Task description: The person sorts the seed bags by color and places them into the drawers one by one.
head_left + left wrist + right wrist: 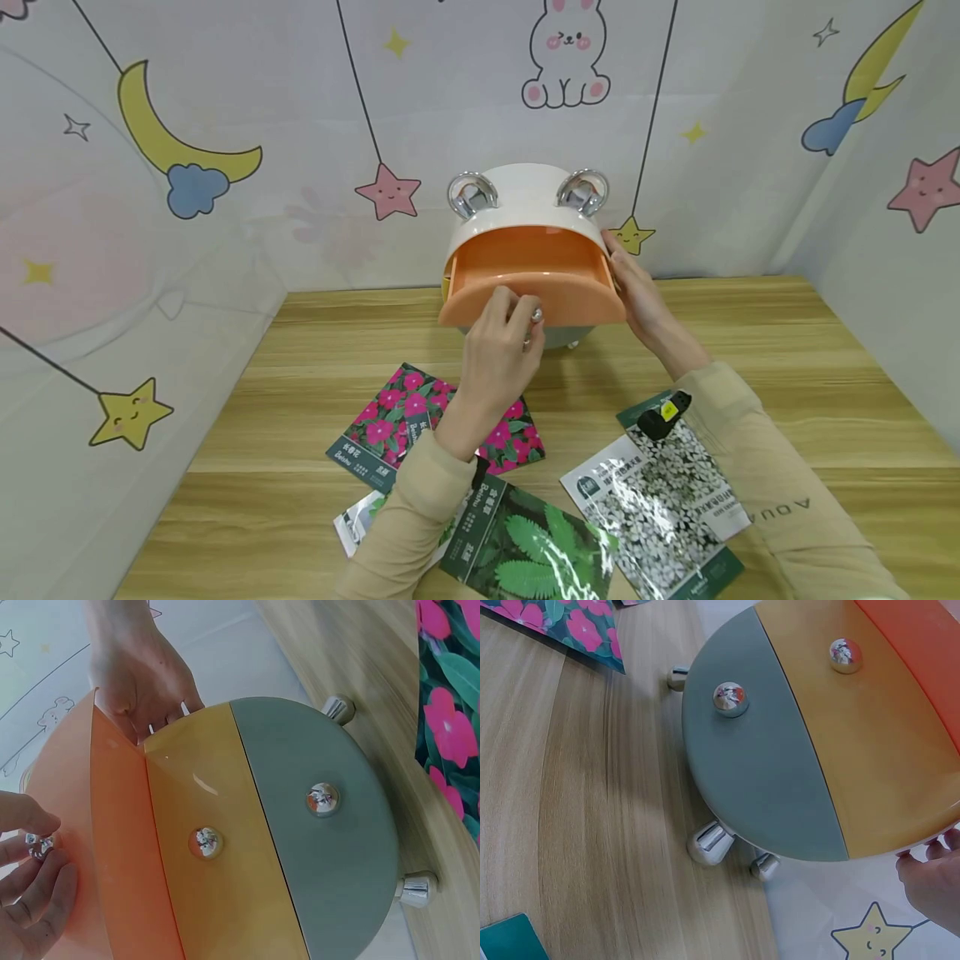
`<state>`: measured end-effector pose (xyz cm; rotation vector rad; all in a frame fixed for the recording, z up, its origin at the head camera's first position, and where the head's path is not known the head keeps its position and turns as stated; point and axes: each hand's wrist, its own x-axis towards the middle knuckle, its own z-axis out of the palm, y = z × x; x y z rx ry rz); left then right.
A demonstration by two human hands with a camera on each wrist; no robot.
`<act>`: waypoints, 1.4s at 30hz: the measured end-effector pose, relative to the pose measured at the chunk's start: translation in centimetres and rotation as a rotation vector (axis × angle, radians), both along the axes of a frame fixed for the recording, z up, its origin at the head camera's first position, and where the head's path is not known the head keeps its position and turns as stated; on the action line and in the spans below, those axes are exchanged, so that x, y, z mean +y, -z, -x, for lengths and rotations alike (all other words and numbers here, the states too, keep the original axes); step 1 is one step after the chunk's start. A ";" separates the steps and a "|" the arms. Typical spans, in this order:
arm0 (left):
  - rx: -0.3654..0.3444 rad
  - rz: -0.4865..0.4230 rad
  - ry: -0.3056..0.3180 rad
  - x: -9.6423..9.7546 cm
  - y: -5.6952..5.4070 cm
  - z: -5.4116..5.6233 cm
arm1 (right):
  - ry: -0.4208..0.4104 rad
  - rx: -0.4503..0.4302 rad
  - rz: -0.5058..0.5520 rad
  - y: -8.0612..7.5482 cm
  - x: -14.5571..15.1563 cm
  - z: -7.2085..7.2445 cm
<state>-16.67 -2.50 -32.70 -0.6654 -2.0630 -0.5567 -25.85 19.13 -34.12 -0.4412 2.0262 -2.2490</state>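
Note:
A small rounded drawer cabinet with a white top and two silver ring ears stands at the back of the table. Its top orange drawer is pulled out, and the inside that shows holds nothing. My left hand pinches the round silver knob on that drawer's front. With fingers extended, my right hand rests against the cabinet's right side. Below the orange drawer, the yellow drawer and the grey-green drawer are closed, each with a silver knob.
Flat packets lie in front: one with pink flowers, one with green leaves, and white-flower ones at the right. Another packet lies partly under my left arm. A patterned cloth hangs behind the wooden table.

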 end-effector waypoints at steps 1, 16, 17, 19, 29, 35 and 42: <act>0.001 0.002 0.000 0.0 0.0 0.0 | 0.001 -0.001 -0.002 0.0 0.0 0.0; 0.007 0.018 0.009 -0.2 0.2 -0.7 | -0.016 0.000 0.026 0.2 0.0 0.1; 0.006 0.019 0.011 -0.2 0.2 -0.8 | -0.019 -0.002 0.026 0.2 0.0 0.1; 0.005 0.021 0.014 -0.3 0.2 -0.9 | -0.021 -0.008 0.024 0.2 0.0 0.0; 0.006 0.031 0.011 -0.5 0.4 -1.2 | -0.018 -0.014 0.028 0.2 0.0 0.0; -0.039 -0.003 0.046 -0.8 0.5 -1.6 | -0.022 -0.015 0.043 0.1 0.0 0.1; -0.115 -0.044 0.131 -1.3 1.0 -2.1 | 0.000 -0.009 0.039 0.0 0.0 0.0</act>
